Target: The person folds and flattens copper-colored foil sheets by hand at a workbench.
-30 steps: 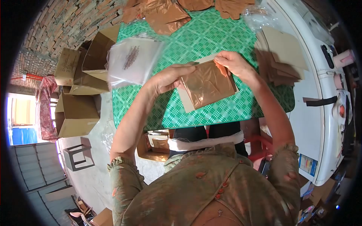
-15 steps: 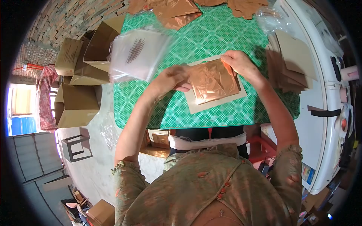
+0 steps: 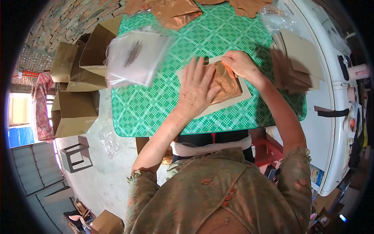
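My left hand (image 3: 196, 88) lies flat with its fingers spread over the left part of a shiny copper-coloured packet (image 3: 226, 84). Beneath the packet is a pale card (image 3: 244, 93), resting on the green checked tablecloth (image 3: 156, 113). At the packet's upper right corner, the fingers of my right hand (image 3: 240, 65) are pinched together on its edge. My left hand hides the packet's left side and much of the card.
Clear plastic bags (image 3: 134, 58) lie at the table's left, beside open cardboard boxes (image 3: 76, 111). Pale cards (image 3: 302, 52) are stacked at the right. More copper-coloured pieces (image 3: 177, 11) and crumpled clear plastic (image 3: 276, 17) sit at the far edge. A grey stool frame (image 3: 76, 158) stands on the floor.
My left hand has moved from the packet's left edge onto its top and flattened out. My right hand is still at the upper right corner. The whole view has shifted slightly.
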Demonstrator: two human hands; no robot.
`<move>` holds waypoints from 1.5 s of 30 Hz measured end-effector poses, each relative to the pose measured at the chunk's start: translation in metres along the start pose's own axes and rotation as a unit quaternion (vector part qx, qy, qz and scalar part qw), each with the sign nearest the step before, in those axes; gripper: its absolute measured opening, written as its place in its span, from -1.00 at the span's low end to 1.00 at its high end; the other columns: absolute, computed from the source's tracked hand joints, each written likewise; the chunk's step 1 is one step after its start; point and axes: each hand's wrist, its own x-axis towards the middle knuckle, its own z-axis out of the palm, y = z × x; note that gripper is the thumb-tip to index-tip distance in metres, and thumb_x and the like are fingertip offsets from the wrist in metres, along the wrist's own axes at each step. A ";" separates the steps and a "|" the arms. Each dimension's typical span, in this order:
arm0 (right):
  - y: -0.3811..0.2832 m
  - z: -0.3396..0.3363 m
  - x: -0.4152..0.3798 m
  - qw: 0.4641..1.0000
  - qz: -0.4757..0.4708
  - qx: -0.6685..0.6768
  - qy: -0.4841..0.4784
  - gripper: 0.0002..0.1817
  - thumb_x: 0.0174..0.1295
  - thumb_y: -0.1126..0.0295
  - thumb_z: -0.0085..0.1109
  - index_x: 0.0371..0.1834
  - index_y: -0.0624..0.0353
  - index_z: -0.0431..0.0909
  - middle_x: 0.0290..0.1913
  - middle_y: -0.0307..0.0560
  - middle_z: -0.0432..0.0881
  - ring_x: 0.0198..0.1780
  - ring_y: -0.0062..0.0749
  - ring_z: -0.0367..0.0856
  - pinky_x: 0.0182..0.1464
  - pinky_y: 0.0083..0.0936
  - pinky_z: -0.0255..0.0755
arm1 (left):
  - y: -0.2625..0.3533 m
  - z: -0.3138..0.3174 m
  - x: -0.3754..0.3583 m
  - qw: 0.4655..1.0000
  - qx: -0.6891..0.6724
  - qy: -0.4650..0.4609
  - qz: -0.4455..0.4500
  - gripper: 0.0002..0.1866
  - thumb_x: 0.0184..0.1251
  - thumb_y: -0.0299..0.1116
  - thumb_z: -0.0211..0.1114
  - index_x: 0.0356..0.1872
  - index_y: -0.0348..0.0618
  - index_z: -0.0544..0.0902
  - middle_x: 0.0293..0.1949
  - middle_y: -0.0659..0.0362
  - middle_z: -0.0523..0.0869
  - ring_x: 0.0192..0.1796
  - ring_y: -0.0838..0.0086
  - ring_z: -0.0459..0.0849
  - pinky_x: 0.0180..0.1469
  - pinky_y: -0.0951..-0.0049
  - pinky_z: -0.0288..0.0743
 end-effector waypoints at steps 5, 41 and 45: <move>-0.011 -0.004 -0.007 1.000 0.001 0.017 0.002 -0.64 0.52 0.19 0.19 -0.17 0.35 0.68 -0.36 -0.02 0.72 -0.44 -0.35 0.70 -0.39 -0.32 0.56 | 0.008 0.016 -0.004 0.999 0.035 -0.014 -0.015 -0.25 0.60 0.15 0.17 0.61 -0.11 0.39 0.65 -0.24 0.22 0.68 -0.25 0.13 0.67 -0.27 -0.04; -0.026 0.062 -0.132 0.934 -0.185 -0.268 0.144 -0.06 0.47 -0.21 0.14 0.66 0.32 0.25 0.70 0.16 0.20 0.77 -0.02 -0.04 0.70 0.33 -0.37 | 0.013 0.000 -0.024 0.999 0.009 -0.030 0.027 -0.26 0.38 0.02 0.36 0.54 -0.04 0.51 0.62 -0.04 0.37 0.67 -0.02 0.24 0.70 -0.14 0.02; -0.021 0.067 -0.131 0.938 -0.170 -0.270 0.136 -0.01 0.48 -0.28 0.06 0.65 0.40 0.23 0.70 0.19 0.19 0.77 -0.03 -0.04 0.70 0.32 -0.40 | 0.014 0.001 -0.022 0.999 0.001 -0.032 0.027 -0.32 0.40 -0.08 0.36 0.51 -0.02 0.53 0.61 0.05 0.41 0.67 0.03 0.26 0.70 -0.10 0.04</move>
